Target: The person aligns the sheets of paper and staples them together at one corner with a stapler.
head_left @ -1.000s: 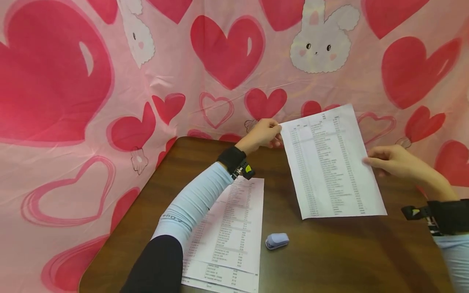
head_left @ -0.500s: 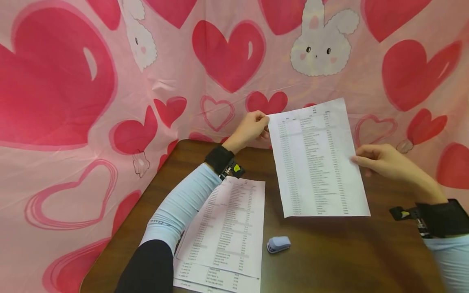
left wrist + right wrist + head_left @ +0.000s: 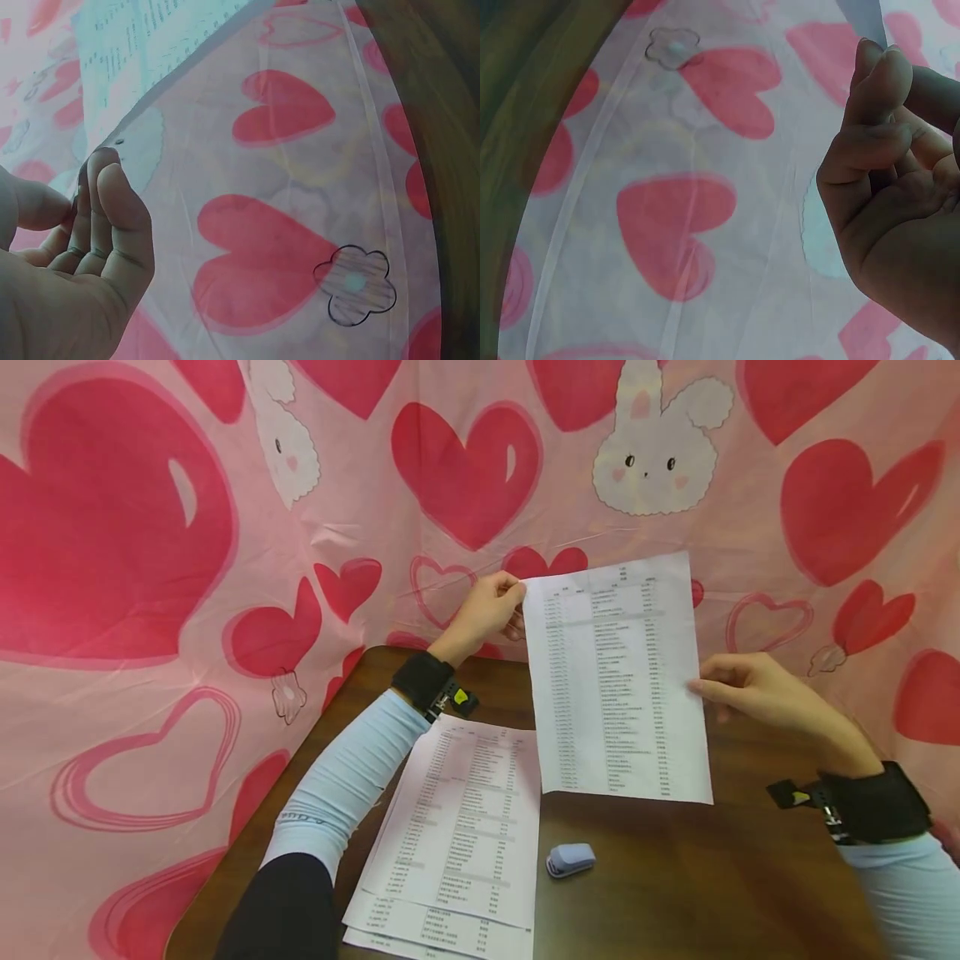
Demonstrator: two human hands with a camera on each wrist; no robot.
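Note:
A printed sheet of paper (image 3: 618, 685) hangs upright over the table, its text columns facing the head camera. My left hand (image 3: 487, 610) pinches its top left corner; in the left wrist view the thumb and fingers of the left hand (image 3: 90, 240) meet at the paper's corner. At the sheet's right edge, about halfway down, my right hand (image 3: 757, 689) pinches it between thumb and fingers. The right wrist view has the right hand (image 3: 900, 165) with only a sliver of paper at its fingertips. Below the left wrist lies a stack of printed sheets (image 3: 465, 827), slightly fanned at the near end.
A small pale lilac stapler (image 3: 571, 859) lies on the brown wooden table (image 3: 675, 885), just right of the stack. Behind the table hangs a pink cloth (image 3: 360, 468) with hearts and rabbits. Each wrist wears a black strap with a small camera.
Both hands have carried the sheet leftward and slightly up, turning it more upright. The left forearm has shifted left, uncovering more of the stack. The stapler stays in place.

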